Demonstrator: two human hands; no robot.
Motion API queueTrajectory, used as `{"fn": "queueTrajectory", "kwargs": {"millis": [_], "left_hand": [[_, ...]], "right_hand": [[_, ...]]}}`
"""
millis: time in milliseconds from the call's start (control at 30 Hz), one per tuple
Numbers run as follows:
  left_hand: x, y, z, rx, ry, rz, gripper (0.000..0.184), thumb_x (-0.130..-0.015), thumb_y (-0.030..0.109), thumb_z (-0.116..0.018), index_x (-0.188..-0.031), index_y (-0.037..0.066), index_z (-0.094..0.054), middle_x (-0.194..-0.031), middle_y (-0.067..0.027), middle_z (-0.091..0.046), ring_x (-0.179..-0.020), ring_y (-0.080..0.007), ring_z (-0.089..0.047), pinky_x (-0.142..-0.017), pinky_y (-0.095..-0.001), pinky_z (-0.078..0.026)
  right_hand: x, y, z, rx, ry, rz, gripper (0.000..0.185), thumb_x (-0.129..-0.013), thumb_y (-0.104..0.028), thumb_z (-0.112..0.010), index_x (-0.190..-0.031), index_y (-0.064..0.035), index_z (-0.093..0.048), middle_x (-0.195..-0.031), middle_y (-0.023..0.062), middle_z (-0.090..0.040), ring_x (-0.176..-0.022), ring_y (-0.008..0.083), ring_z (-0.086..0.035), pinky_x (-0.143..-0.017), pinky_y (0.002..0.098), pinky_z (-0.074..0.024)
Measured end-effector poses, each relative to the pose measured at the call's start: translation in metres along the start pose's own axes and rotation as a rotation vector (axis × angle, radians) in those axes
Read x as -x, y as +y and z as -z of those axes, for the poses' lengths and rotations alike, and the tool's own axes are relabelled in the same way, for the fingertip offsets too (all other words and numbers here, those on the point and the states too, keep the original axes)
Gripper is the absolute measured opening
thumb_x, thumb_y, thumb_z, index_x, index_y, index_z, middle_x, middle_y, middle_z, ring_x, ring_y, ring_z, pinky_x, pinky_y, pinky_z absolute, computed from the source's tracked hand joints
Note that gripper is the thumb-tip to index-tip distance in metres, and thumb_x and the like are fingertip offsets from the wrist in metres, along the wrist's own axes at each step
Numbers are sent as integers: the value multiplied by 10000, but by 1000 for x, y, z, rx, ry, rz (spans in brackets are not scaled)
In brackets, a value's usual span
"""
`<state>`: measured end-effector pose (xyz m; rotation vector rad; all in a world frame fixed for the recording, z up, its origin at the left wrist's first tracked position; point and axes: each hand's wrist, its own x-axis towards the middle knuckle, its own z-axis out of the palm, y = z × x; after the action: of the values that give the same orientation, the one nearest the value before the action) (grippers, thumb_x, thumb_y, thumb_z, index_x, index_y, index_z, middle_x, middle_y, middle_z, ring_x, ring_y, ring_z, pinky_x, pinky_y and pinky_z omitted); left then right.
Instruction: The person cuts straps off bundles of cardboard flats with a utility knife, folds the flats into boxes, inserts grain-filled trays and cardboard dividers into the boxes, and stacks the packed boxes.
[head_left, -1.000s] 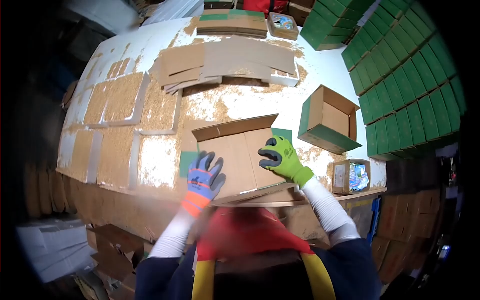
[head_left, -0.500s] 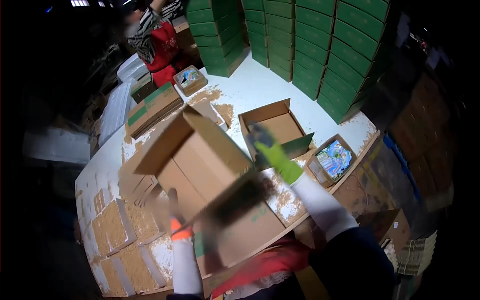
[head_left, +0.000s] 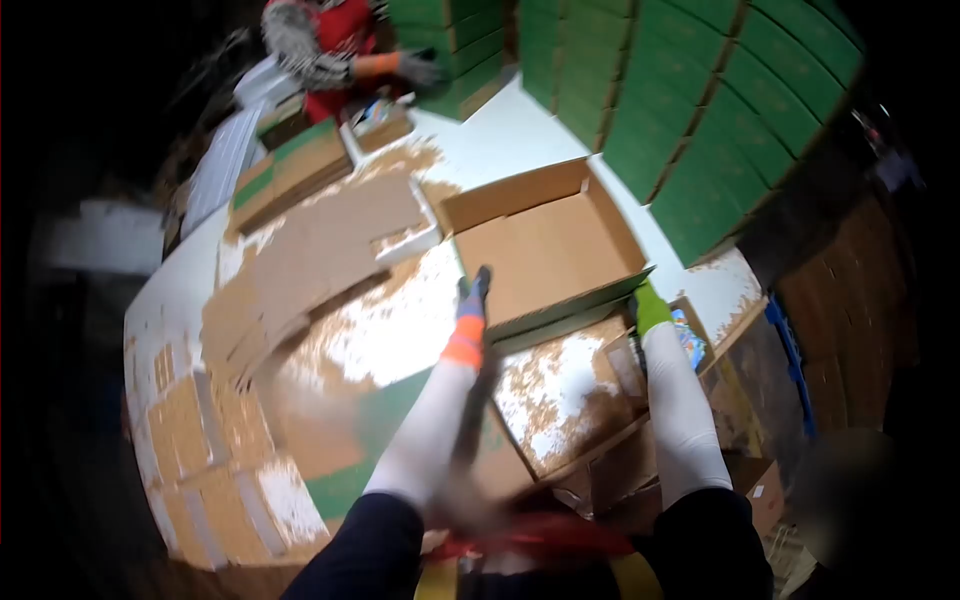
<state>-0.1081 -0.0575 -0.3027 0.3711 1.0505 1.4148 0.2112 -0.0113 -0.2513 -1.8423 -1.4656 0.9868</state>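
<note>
The open carton (head_left: 548, 246), above the surface (head_left: 405, 312), looks light and fairly stiff, with walls that may flex, best held at opposite near corners; the left hand (head_left: 474, 308) grips the near left and the right hand (head_left: 648, 306) the near right, finger spread undeterminable. Earlier, a carton is steeply tilted farther left, the right hand at another.

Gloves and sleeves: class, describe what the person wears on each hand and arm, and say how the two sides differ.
The left glove is blue-grey with dark fingertips and a bright orange cuff. The right glove shows lime green; its fingers are mostly hidden. Both forearms have white sleeves, with dark navy sleeves above.
</note>
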Motion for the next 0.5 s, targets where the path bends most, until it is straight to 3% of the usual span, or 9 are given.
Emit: {"fn": "queueTrajectory", "kwargs": {"millis": [100, 167, 233, 300, 333, 367, 400, 433, 500], "left_hand": [[14, 13, -48, -346, 195, -17, 1019, -735, 654, -660, -1395, -56, -347, -1377, -203, -454, -1243, -300, -456, -1029, -349, -350], [40, 54, -51, -448, 96, 322, 968, -721, 640, -686, -1365, -32, -421, -1333, -202, -499, -1210, -308, -485, -1006, -340, -373], [61, 59, -22, -353, 185, 316, 882, -755, 554, -711, -1346, -43, -444, -1319, -188, -515, -1177, -311, -513, -977, -333, -398], [111, 45, 56, -190, 131, -264, 585, -853, 347, -678, -1294, 2, -509, -1278, -162, -549, -1189, -276, -502, -982, -365, -404], [175, 75, 90, -624, 270, -613, 540, -811, 286, -711, -1245, 13, -541, -1194, -153, -569, -1137, -273, -527, -951, -378, -433], [242, 108, 122, -1063, 604, -910, 502, -770, 225, -745, -1196, 24, -574, -1110, -143, -589, -1085, -270, -552, -921, -390, -461], [292, 116, 162, -988, 782, -800, 506, -772, 203, -736, -1212, 23, -562, -1140, -169, -576, -1123, -305, -530, -946, -397, -440], [326, 92, 215, -448, 864, -599, 617, -767, 283, -731, -1260, -8, -503, -1224, -200, -545, -1194, -348, -472, -1014, -433, -383], [409, 63, 262, -1094, 1279, -129, 851, -734, 419, -729, -1357, -43, -378, -1369, -235, -434, -1289, -380, -384, -1080, -444, -313]], "right_hand": [[-18, 28, 0, -236, 139, -36, 430, -972, -405, -406, -1165, -60, -576, -1083, 78, -613, -962, 199, -534, -837, 325, -472], [-30, 50, 8, -539, 230, -78, 440, -977, -407, -389, -1182, -58, -562, -1106, 85, -600, -1007, 209, -536, -853, 328, -473], [-30, 63, 21, -793, 308, -43, 450, -981, -408, -373, -1200, -56, -549, -1129, 92, -587, -1052, 219, -537, -870, 332, -474], [13, 26, 29, -687, 382, 144, 465, -959, -387, -425, -1247, -26, -480, -1203, 130, -510, -1123, 247, -467, -925, 348, -413], [50, 3, 24, -595, 360, 227, 488, -948, -377, -451, -1271, -11, -446, -1240, 149, -472, -1158, 261, -432, -952, 356, -383], [92, -15, 11, -514, 308, 297, 519, -937, -367, -478, -1294, 4, -412, -1277, 168, -434, -1194, 275, -398, -979, 364, -352], [136, -25, -10, -441, 193, 312, 557, -926, -357, -504, -1318, 18, -378, -1315, 187, -395, -1230, 289, -363, -1006, 372, -322], [183, -28, -34, -357, 50, 305, 601, -915, -346, -530, -1342, 33, -344, -1352, 207, -357, -1265, 303, -328, -1033, 380, -292], [263, -26, -85, -128, -305, 247, 701, -893, -326, -583, -1389, 63, -275, -1426, 245, -280, -1336, 331, -258, -1088, 396, -231]]}}
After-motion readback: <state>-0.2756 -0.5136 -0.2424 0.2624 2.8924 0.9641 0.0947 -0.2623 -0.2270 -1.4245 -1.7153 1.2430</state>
